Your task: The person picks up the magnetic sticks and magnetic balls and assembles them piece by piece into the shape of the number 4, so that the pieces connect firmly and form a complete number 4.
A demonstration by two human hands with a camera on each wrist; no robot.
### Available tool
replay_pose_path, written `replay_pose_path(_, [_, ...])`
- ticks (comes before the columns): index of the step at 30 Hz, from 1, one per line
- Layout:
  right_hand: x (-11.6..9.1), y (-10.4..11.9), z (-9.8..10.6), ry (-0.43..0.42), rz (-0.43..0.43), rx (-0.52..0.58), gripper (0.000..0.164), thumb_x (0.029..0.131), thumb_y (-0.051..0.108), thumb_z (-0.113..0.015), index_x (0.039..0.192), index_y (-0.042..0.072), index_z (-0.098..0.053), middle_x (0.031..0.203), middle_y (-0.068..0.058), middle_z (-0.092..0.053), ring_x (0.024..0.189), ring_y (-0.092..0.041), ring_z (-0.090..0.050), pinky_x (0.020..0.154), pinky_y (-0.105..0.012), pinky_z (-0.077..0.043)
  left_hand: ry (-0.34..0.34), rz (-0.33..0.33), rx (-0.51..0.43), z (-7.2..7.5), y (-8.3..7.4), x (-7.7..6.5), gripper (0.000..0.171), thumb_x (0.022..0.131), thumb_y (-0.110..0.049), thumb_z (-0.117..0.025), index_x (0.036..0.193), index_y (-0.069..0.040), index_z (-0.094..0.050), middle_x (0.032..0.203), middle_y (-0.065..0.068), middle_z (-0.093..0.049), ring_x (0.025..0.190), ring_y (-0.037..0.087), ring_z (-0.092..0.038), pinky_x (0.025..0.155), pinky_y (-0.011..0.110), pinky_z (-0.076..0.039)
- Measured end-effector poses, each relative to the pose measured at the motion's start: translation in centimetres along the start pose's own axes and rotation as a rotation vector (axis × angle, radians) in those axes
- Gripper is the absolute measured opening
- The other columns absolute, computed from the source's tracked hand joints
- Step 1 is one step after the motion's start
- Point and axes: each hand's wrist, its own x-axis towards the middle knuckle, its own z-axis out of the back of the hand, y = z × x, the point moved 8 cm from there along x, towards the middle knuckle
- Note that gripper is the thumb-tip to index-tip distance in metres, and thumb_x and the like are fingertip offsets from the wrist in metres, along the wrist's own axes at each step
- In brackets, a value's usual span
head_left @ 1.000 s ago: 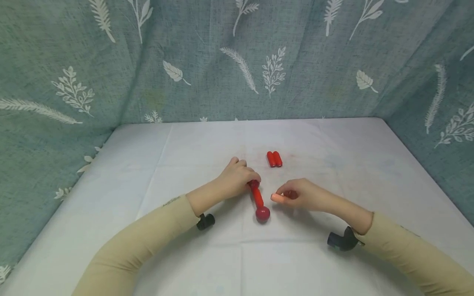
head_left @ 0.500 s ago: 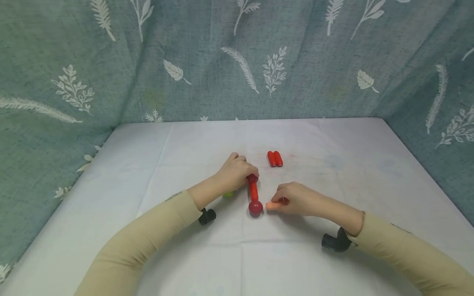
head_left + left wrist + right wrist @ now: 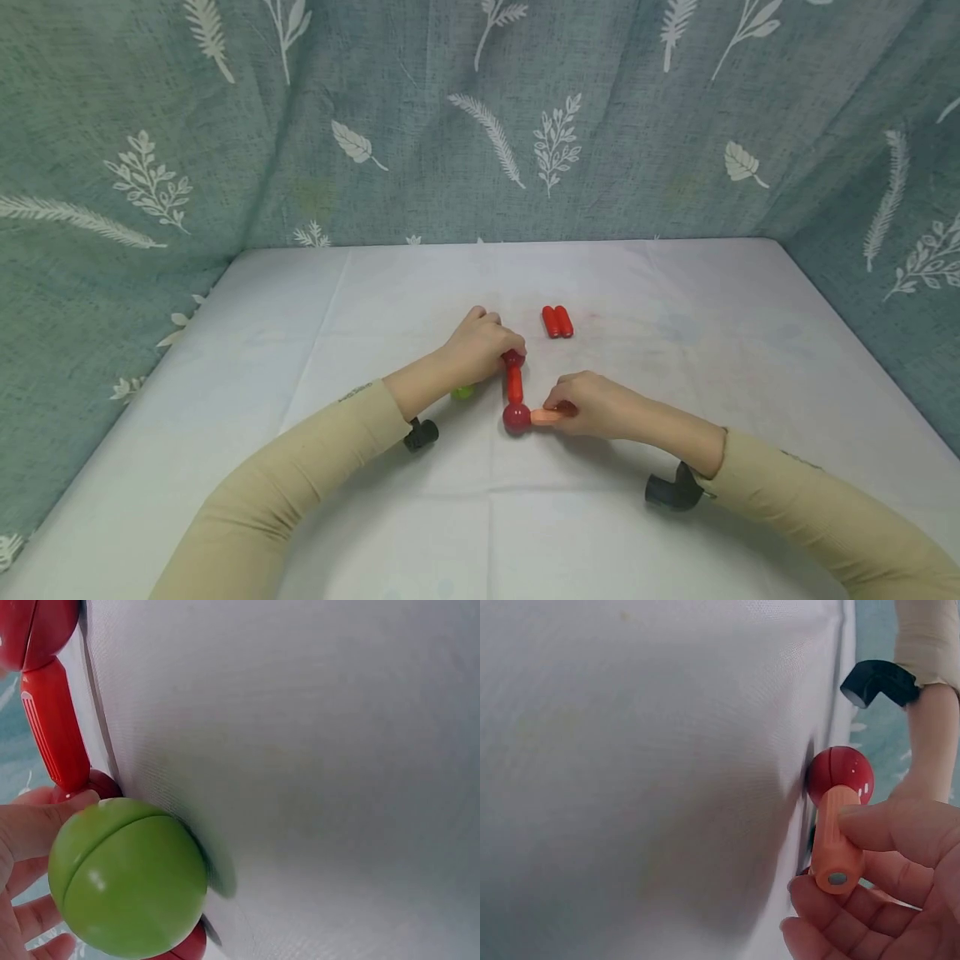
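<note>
A red stick (image 3: 514, 385) joins two dark red balls on the table. My left hand (image 3: 480, 346) grips the far ball (image 3: 514, 359) at the stick's upper end. The near ball (image 3: 517, 418) sits at its lower end. My right hand (image 3: 597, 406) pinches an orange magnetic stick (image 3: 543, 417), whose left end touches the near ball. A round metal disc shows on its other end in the right wrist view. Beside the left hand a green ball (image 3: 131, 877) rests on the table, mostly hidden by the wrist in the head view. Part of another red ball (image 3: 187, 945) shows behind it.
Two red sticks (image 3: 557, 322) lie side by side beyond the hands. A white cloth (image 3: 420, 533) covers the table, and a leaf-patterned green-blue curtain (image 3: 420, 125) hangs behind and at the sides.
The red stick and its balls have swung a little left and away. My right hand has moved left, bringing the orange stick from apart to touching the near ball. The green ball came into view.
</note>
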Motion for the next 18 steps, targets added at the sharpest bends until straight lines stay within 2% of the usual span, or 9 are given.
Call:
replay_pose_path(5, [0.0,-0.3,-0.2,0.018,-0.015,0.016,0.007,0.078,0.014,-0.071,0.084,0.010,-0.070,0.069,0.007,-0.055,0.063,-0.004,-0.045,0.059,-0.018,-0.040,-0.006,0.005,0.003,0.7,-0.4,-0.7,0.025,0.079,-0.011,-0.070,0.101,-0.022,-0.070,0.099,-0.006,-0.069,0.086,0.017,-0.055,0.082,0.034,-0.037])
replay_pose_path(10, [-0.2,-0.6,-0.2,0.035,-0.071,0.044,0.011,0.077,0.011,-0.072,0.088,0.010,-0.070,0.073,0.006,-0.057,0.066,-0.006,-0.047,0.061,-0.019,-0.041,-0.036,0.014,-0.039,1.9,-1.7,-2.8,0.020,0.077,-0.014,-0.072,0.096,-0.020,-0.071,0.090,-0.003,-0.070,0.078,0.017,-0.052,0.072,0.031,-0.037])
replay_pose_path(15, [-0.4,-1.1,-0.4,0.064,-0.124,0.077,0.016,0.077,0.011,-0.072,0.093,0.009,-0.070,0.077,0.005,-0.059,0.069,-0.008,-0.049,0.063,-0.019,-0.044,-0.006,-0.008,-0.126,1.5,-3.8,-5.0,0.018,0.076,-0.026,-0.074,0.092,-0.020,-0.071,0.075,-0.006,-0.067,0.068,0.012,-0.048,0.065,0.027,-0.035])
replay_pose_path(18, [-0.4,-1.4,-0.6,0.086,-0.142,0.109,0.019,0.077,0.010,-0.071,0.095,0.008,-0.069,0.080,0.004,-0.060,0.070,-0.009,-0.050,0.064,-0.019,-0.044,0.001,-0.008,-0.133,0.9,-4.5,-5.7,0.024,0.075,-0.031,-0.074,0.095,-0.019,-0.071,0.071,-0.007,-0.065,0.064,0.011,-0.045,0.061,0.025,-0.034])
